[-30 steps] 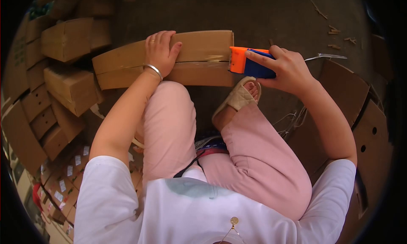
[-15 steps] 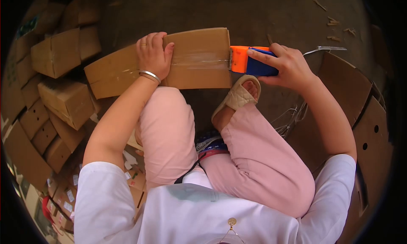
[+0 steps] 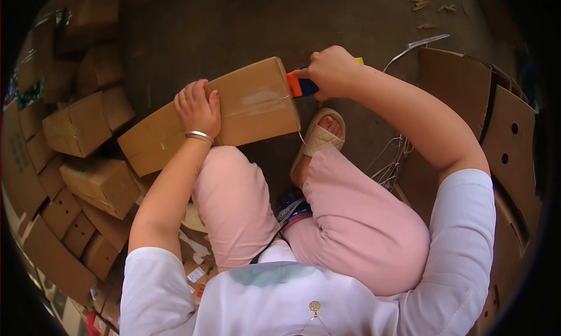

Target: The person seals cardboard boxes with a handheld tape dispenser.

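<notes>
A long cardboard box [image 3: 251, 105] lies slanted across in front of my knees, a shiny strip of clear tape along its upper face. My left hand [image 3: 200, 109] grips the box near its middle, fingers at the far edge and thumb apart. At the box's right end, my right hand [image 3: 334, 72] is closed around an orange-and-blue tape dispenser [image 3: 305, 86]. The dispenser's orange front meets the box's end face; its far side is hidden by my hand.
Folded cardboard boxes [image 3: 87, 123] are piled on the left. Large cardboard sheets [image 3: 453, 82] with round holes stand on the right. White straps [image 3: 388, 169] lie by my sandalled foot [image 3: 327, 131], and cardboard scraps [image 3: 426, 26] are on the floor.
The box has tilted, its right end now pointing away from me. My right hand has moved left and up with the tape dispenser and turned it round the box's end. The left hand keeps its hold.
</notes>
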A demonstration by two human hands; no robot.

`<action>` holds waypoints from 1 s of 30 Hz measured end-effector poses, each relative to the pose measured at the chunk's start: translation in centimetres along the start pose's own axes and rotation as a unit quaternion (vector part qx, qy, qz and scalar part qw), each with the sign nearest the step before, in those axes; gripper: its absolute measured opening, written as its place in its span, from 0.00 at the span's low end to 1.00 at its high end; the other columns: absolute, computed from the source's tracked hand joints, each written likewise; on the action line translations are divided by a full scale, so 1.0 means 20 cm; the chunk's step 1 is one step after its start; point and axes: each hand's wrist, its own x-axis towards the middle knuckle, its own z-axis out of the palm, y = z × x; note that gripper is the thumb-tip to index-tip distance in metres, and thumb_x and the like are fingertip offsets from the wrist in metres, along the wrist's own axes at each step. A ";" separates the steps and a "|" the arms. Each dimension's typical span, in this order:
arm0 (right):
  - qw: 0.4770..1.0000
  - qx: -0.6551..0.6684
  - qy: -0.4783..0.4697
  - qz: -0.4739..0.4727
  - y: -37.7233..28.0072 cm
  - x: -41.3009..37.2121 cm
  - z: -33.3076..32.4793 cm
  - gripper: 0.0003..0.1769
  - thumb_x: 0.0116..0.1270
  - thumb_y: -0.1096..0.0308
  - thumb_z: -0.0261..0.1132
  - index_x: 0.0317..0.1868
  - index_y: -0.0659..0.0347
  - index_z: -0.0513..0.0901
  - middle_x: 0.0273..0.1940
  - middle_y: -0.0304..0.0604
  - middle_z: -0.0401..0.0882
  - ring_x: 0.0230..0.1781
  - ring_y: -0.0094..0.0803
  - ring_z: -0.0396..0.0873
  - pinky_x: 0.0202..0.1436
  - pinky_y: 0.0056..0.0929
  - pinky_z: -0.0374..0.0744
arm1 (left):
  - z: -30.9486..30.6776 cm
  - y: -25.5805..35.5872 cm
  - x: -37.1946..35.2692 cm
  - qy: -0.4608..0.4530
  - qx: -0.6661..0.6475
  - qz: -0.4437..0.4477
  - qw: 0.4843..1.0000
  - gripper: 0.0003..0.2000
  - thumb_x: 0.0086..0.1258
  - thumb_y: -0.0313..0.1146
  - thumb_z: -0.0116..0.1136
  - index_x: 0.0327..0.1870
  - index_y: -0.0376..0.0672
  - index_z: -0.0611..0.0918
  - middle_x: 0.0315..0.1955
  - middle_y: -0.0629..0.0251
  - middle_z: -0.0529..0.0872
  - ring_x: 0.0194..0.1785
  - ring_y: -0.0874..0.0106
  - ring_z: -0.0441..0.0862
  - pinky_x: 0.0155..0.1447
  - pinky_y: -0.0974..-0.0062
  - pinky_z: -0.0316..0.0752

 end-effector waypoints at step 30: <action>0.711 0.542 0.366 0.259 -0.20 -0.13 0.43 0.44 0.52 0.43 0.72 0.71 0.38 0.70 0.41 0.47 0.82 0.40 0.40 0.83 0.49 0.35 0.79 | -0.40 -1.32 -0.87 -0.198 -0.132 -0.651 0.721 0.41 0.69 0.63 0.49 0.73 0.40 0.60 0.67 0.52 0.66 0.68 0.54 0.66 0.69 0.56 0.62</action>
